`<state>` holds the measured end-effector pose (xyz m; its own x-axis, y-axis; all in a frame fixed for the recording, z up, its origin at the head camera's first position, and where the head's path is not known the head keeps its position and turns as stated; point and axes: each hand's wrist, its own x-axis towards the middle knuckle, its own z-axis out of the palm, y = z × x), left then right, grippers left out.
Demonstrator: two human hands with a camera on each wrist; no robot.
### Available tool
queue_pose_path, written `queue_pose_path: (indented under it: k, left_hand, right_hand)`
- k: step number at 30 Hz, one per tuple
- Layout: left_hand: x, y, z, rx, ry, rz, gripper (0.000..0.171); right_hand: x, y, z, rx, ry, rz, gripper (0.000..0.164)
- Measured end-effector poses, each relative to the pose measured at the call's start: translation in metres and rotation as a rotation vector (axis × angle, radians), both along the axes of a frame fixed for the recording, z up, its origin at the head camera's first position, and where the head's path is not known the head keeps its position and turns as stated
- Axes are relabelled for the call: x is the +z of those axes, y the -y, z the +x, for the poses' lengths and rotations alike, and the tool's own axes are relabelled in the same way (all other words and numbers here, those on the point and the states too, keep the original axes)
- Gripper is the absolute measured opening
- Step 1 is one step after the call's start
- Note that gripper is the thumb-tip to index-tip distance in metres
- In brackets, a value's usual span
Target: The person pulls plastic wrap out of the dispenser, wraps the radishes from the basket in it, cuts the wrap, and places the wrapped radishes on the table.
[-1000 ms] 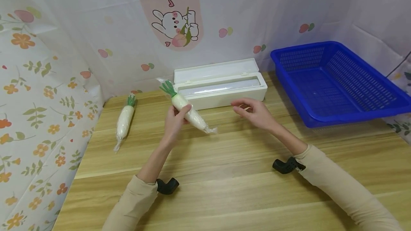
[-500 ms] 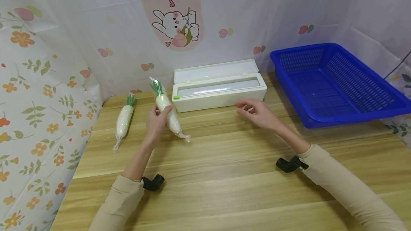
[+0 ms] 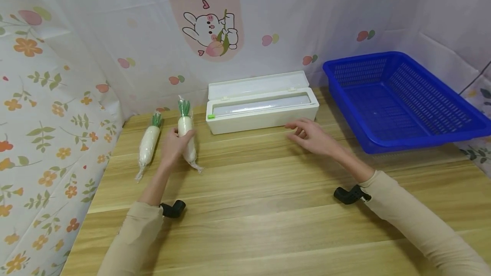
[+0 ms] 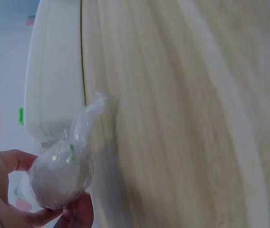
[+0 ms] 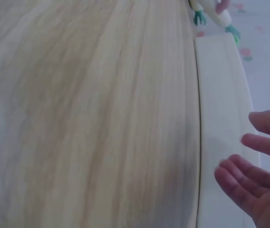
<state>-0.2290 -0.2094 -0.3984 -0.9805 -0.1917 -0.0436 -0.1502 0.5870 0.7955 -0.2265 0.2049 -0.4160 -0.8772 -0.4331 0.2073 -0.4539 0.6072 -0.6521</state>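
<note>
Bench: a pale wooden bench (image 3: 268,208) with long grain carries everything; the person's two beige sleeves enter from its near edge, a black wrist camera mount under each.
Left hand: the left hand (image 3: 171,148) sits left of and nearer than the long white plastic cling-film dispenser box (image 3: 262,106). Its grip is curled round a white radish with green leaves wrapped in clear film (image 3: 186,137), thumb on one side, fingers on the other.
Held radish: its long axis runs near to far, leaves towards the wall, twisted film tail pointing back at the person. The left wrist view shows the tail end (image 4: 90,116) and the hand (image 4: 2,190) below it; whether the radish touches the bench I cannot tell.
Right hand: the right hand (image 3: 312,137) hovers just in front of the dispenser box's right end, fingers spread and relaxed, holding nothing. It is well apart from the held radish; the left hand is far nearer.
Second radish: a second film-wrapped white radish (image 3: 147,146) lies on the bench just left of the held one, roughly parallel.
Far right: a blue plastic mesh basket (image 3: 452,133) stands right of the dispenser box.
Hard to see: the wrist views are blurred; the right wrist view cuts off the palm (image 5: 263,190).
</note>
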Motion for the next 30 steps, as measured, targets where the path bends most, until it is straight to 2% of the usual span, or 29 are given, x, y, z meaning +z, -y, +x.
queue_pose_path:
  k: [4,6,10,18,25,30]
  left_hand:
    - [-0.001,0.008,-0.006,0.032,-0.03,-0.148,0.057]
    - [-0.002,0.014,-0.01,0.055,-0.03,-0.226,0.055]
    - [-0.006,0.026,-0.015,0.061,-0.013,-0.328,0.053]
    - [-0.013,0.034,-0.011,0.049,0.054,-0.403,0.062]
    - [-0.011,0.031,-0.01,0.036,0.066,-0.462,0.069]
    - [-0.008,0.029,-0.007,0.002,0.044,-0.474,0.073]
  right_hand:
    - [-0.001,-0.004,0.0,-0.002,-0.015,0.023,0.037]
    - [-0.001,-0.005,0.0,-0.004,-0.018,0.032,0.037]
    - [-0.003,-0.008,-0.001,-0.008,-0.029,0.065,0.038]
    - [-0.004,-0.014,-0.004,-0.003,-0.107,0.149,0.036]
    - [0.0,-0.022,-0.005,-0.05,-0.18,0.211,0.035]
    - [0.006,-0.03,-0.004,-0.109,-0.245,0.244,0.037]
